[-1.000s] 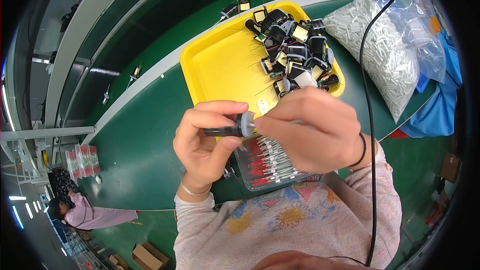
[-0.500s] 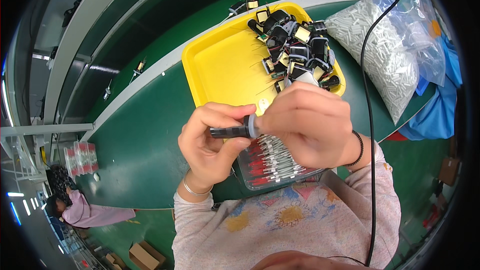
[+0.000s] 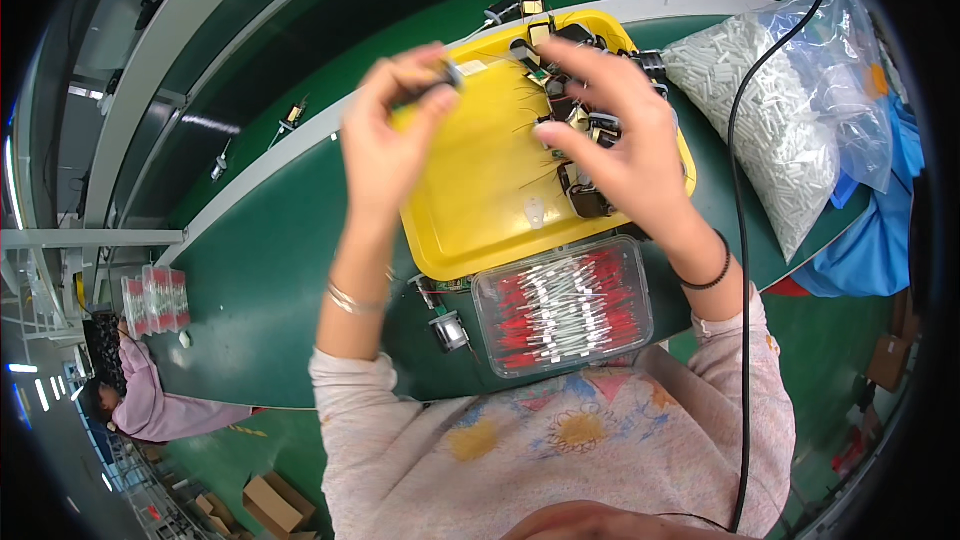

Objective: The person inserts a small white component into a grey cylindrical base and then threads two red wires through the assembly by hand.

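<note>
My left hand (image 3: 385,130) is raised over the left rim of the yellow tray (image 3: 455,195), its fingers closed on a small black part with a grey ring (image 3: 438,85), smeared by motion. My right hand (image 3: 630,125) reaches over the tray's right side with thumb and fingers apart and nothing visible between them. Beneath it lies a heap of black parts (image 3: 590,202) with grey rings, yellowish pads and thin wires, partly hidden by the hand. Nearer to me, a clear plastic box (image 3: 645,315) holds many thin red and white pieces.
A similar part with a metal cylinder (image 3: 449,331) and green circuit board lies left of the box. A clear bag of small white tubes (image 3: 770,110) rests at right. A black cable (image 3: 738,210) hangs across the right side. Further parts (image 3: 530,2) sit on the green strip beyond.
My hands have parted. The left has moved away from me and leftward with the black part; the right has let go of it and moved over the heap, fingers spread.
</note>
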`<state>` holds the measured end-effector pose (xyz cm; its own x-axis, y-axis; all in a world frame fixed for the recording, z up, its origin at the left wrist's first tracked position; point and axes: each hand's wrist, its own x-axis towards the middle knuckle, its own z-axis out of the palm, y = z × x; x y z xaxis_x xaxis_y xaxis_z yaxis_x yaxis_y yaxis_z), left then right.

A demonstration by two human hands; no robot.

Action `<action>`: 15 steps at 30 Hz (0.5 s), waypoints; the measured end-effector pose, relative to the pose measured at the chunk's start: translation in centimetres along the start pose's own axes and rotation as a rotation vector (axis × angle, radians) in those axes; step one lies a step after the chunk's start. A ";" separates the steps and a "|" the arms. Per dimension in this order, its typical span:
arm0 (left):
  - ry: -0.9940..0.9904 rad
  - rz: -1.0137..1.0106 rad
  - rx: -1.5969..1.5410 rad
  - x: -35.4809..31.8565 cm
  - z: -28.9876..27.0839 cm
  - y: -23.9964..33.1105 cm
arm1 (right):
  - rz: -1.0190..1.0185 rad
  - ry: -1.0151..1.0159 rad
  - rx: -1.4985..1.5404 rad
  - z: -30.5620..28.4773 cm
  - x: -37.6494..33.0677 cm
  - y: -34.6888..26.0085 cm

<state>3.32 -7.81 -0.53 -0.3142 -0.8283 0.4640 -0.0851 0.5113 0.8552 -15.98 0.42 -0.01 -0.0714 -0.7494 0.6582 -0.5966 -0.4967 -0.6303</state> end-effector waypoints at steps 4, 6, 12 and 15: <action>0.158 0.105 0.762 4.9 -5.1 -5.5 | -0.056 -0.110 -0.093 -1.8 -2.1 -1.2; 0.173 0.230 1.089 5.4 -4.9 -6.5 | -0.040 -0.378 -0.074 -2.0 -4.2 -1.9; -0.554 0.028 0.529 1.6 1.5 -0.6 | -0.077 -0.753 -0.208 -2.6 -8.7 -2.8; -0.841 0.294 0.523 -1.8 5.2 0.5 | -0.127 -0.841 -0.241 -2.0 -10.6 -3.6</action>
<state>-1.05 -4.91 -2.08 -0.9315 -0.3290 0.1550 -0.2351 0.8699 0.4336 -14.66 11.04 -3.85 0.5623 -0.8155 0.1369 -0.7188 -0.5639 -0.4067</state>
